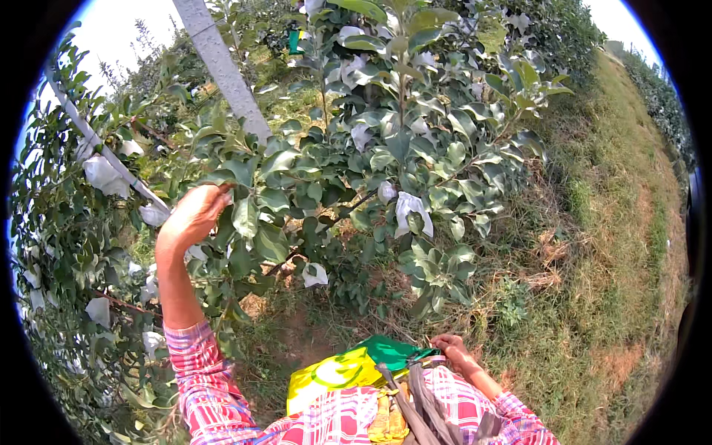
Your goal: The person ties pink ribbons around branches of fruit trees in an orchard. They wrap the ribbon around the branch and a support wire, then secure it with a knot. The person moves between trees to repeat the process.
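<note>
My left hand (pixel 196 216) is raised among the leaves of a fruit tree branch (pixel 267 183), wrist bent. Leaves hide its fingertips, so whether it grips anything does not show. Low in front of my body, my right hand (pixel 455 351) has its fingers curled beside the edge of a green and yellow bag (pixel 334 374). I cannot tell if they pinch the bag's edge. The bag hangs at my waist beneath dark straps (pixel 425 403). White fruit bags hang on the tree, among them one right of the middle (pixel 411 212) and a lower one (pixel 315 275).
A grey post (pixel 225 69) leans across the upper left. Left of my hand slants a thinner pole (pixel 111 156), with a large white fruit bag (pixel 105 177) beside it. A dark bough (pixel 350 207) crosses the tree's middle. Along the right runs a grassy strip (pixel 606 239).
</note>
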Tool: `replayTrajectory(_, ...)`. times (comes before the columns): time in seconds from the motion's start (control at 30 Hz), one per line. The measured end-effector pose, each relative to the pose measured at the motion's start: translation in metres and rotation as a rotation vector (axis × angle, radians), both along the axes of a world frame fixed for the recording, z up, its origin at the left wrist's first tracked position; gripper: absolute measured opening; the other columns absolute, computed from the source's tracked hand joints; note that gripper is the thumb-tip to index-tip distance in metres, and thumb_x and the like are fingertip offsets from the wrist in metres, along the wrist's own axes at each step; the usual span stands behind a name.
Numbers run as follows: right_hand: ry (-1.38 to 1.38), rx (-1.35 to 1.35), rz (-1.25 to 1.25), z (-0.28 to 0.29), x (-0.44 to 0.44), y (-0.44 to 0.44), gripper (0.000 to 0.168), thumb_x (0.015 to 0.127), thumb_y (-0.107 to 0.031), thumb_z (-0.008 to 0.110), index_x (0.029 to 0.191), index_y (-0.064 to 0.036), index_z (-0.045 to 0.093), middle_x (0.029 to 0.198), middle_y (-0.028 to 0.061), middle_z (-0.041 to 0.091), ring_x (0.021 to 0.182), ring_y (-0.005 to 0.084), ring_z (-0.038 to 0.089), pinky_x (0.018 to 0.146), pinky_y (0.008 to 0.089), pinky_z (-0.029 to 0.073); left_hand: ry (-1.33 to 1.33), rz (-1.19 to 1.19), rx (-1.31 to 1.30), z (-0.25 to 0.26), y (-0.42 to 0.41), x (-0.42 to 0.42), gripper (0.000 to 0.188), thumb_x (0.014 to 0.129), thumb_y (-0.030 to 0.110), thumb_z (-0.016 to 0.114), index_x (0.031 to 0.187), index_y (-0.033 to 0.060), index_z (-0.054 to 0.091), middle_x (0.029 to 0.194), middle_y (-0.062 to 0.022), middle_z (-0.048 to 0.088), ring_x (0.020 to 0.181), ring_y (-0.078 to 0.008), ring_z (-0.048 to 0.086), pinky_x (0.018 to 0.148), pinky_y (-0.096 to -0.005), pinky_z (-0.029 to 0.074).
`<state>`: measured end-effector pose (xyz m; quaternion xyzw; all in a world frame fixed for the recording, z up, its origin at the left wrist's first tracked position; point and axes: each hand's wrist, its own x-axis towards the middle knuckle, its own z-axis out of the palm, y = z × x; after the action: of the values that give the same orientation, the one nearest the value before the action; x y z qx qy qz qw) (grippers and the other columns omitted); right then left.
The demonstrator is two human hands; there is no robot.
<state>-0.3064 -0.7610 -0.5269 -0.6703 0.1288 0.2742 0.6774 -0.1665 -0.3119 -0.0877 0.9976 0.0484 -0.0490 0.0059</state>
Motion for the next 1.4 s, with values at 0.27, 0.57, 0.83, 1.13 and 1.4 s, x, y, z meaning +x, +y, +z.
replayTrajectory(0.27, 0.116, 0.255, -0.141, -0.001, -0.047, -0.078, 0.014, 0.09, -0.012, 0.052, 0.092, -0.002, 0.062, 0.076, 0.0026, 0.061, 0.069, 0.01, 0.056, 0.064, 0.0228, 0.047, -0.192, -0.499, -1.114, -0.069, -0.179, -0.088, 0.039, 0.094, 0.027, 0.048, 0.121, -0.0002, 0.054, 0.105, -0.0127, 0.064, 0.097, -0.0194, 0.062, 0.086, -0.0298, 0.044)
replayTrajectory(0.57, 0.3, 0.372, 0.397, 0.072, -0.062, -0.192, 0.045, 0.093, -0.043, 0.046, 0.11, -0.002, 0.054, 0.078, 0.007, 0.062, 0.05, 0.0076, 0.05, 0.042, 0.0166, 0.035, 0.745, -0.345, -1.199, -0.321, -0.251, -0.162, 0.033, 0.091, 0.014, 0.051, 0.12, -0.0007, 0.054, 0.109, -0.0121, 0.062, 0.101, -0.0171, 0.057, 0.089, -0.0287, 0.044)
replayTrajectory(0.83, -0.727, 0.938, -0.941, 0.116, -0.023, -0.355, 0.017, 0.094, -0.011, 0.046, 0.105, -0.001, 0.053, 0.065, -0.0009, 0.041, 0.046, 0.0055, 0.028, 0.044, 0.02, 0.025, 0.659, -0.36, -0.967, -0.323, -0.282, -0.165, 0.037, 0.086, 0.015, 0.055, 0.119, 0.0, 0.054, 0.111, -0.0143, 0.06, 0.1, -0.0223, 0.059, 0.086, -0.032, 0.045)
replayTrajectory(1.13, -0.582, 0.023, 0.409, 0.196, -0.023, -0.183, 0.01, 0.086, -0.008, 0.051, 0.092, -0.001, 0.054, 0.073, 0.0034, 0.057, 0.072, 0.0128, 0.057, 0.063, 0.0278, 0.045, 0.704, -0.464, -1.588, -0.24, -0.401, -0.135, 0.062, 0.083, 0.013, 0.061, 0.139, 0.006, 0.033, 0.128, -0.009, 0.048, 0.092, -0.0165, 0.059, 0.084, -0.0324, 0.047)
replayTrajectory(1.4, -0.315, -0.073, 0.308, 0.175, -0.042, -0.201, 0.02, 0.087, -0.013, 0.055, 0.102, -0.001, 0.058, 0.068, 0.0033, 0.057, 0.063, 0.0091, 0.051, 0.059, 0.027, 0.043, 0.784, -0.527, -1.193, -0.274, -0.412, -0.112, 0.021, 0.088, 0.019, 0.056, 0.095, 0.0019, 0.066, 0.069, 0.0017, 0.058, 0.061, -0.0043, 0.048, 0.054, -0.0213, 0.039)
